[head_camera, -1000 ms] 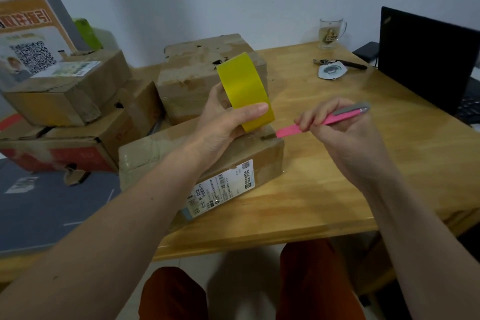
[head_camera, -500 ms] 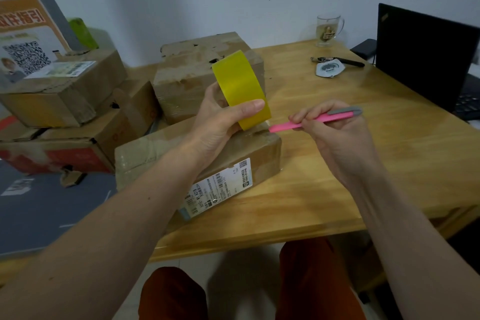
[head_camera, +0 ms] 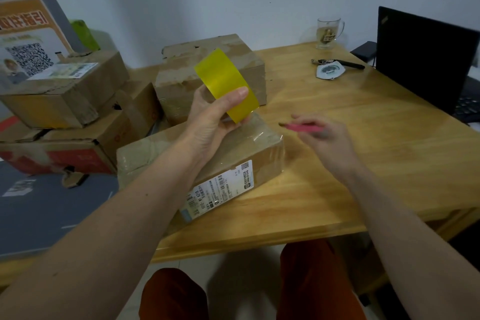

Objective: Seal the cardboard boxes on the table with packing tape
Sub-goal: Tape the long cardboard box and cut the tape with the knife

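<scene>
Head view shows the left hand gripping the yellow tape roll above the near cardboard box, thumb across the roll's face and fingers curled behind it. That box lies flat on the counter, already wrapped in clear tape, with a shipping label on its front; a second box stands behind it. The right hand hovers just right of the near box, fingers curled round a pink cutter. Judged from here, the main risk is the blade: with the hand in motion near the other hand's fingertips, a misjudged reach could nick skin or gash the box. Loose tape could also fold back and stick to the roll or to itself. The right hand is motion-blurred, so its exact hold and whether the blade is out cannot be told. Whether a tape strip joins roll to box is unclear, and the roll's free end is not visible. The stacked boxes at left appear to sit beside the counter.
</scene>
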